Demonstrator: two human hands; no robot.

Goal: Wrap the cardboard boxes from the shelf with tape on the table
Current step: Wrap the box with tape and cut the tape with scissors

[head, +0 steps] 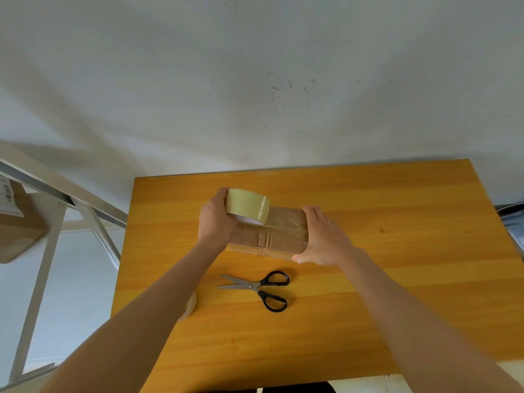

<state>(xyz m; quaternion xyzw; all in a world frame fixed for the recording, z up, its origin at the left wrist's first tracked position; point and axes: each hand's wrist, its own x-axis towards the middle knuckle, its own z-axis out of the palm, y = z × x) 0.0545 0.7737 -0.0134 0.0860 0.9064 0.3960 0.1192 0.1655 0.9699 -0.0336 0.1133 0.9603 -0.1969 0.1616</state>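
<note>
wall (pixel 255 80): white, marked by dark scuffs right of centre | table (pixel 397 222): orange wood-grain top, set against the far wall | shelf frame (pixel 38 290): pale metal, placed at left | floor (pixel 365 384): pale, evenly lit

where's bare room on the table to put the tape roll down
Widest: the right half of the table, from the right hand to the right edge. Also the far strip between cardboard box and wall. Crowded near-left: scissors and a second roll under the left forearm.
</note>
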